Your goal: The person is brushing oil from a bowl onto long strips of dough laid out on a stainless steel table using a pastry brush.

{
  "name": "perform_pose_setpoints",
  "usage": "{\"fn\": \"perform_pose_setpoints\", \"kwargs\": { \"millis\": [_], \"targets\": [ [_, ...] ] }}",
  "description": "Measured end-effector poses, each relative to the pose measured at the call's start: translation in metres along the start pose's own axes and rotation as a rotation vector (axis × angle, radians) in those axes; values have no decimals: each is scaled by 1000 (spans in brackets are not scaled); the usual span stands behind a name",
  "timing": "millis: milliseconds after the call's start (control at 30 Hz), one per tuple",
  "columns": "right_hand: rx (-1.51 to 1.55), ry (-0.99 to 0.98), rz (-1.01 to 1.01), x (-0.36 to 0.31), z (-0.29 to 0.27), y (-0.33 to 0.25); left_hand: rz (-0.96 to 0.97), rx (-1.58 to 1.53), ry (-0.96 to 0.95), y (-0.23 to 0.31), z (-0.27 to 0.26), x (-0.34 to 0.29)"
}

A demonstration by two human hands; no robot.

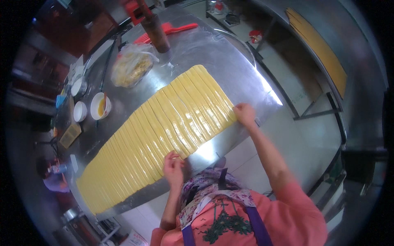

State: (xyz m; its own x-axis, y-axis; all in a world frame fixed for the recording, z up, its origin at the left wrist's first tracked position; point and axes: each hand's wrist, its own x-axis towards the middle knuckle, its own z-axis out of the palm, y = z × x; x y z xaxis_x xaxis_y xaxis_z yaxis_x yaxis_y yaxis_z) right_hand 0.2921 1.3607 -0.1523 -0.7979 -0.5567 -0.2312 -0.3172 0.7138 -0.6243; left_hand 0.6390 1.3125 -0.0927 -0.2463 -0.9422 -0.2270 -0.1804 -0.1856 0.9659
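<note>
A long sheet of yellow dough (164,123) lies slantwise over the metal table, cut crosswise into many narrow strips. Its right part shines as if wet, while the left end looks more matt. At the near edge, around the middle of the sheet, my left hand (174,169) is closed with its fingertips at the end of a dough strip. My right hand (245,114) pinches the near end of the outermost strip at the sheet's right side. The fingertips of both hands are partly hidden against the dough.
Beyond the dough, a plastic bag (132,67) of yellowish pieces sits near a dark upright cylinder (156,35) and a red brush (182,28). A bowl of yellow liquid (107,107) and a white bowl (80,111) stand left. Shelving (303,82) lines the right.
</note>
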Motion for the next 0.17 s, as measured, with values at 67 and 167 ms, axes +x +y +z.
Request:
{"fn": "perform_pose_setpoints", "kwargs": {
  "millis": [67, 167],
  "targets": [
    [-5, -46, -27, 7, 0, 3, -113, -97, -229, -8, 41, -3],
    [3, -64, -60, 23, -4, 14, -246, -99, -496, -13, 107, 4]
  ]
}}
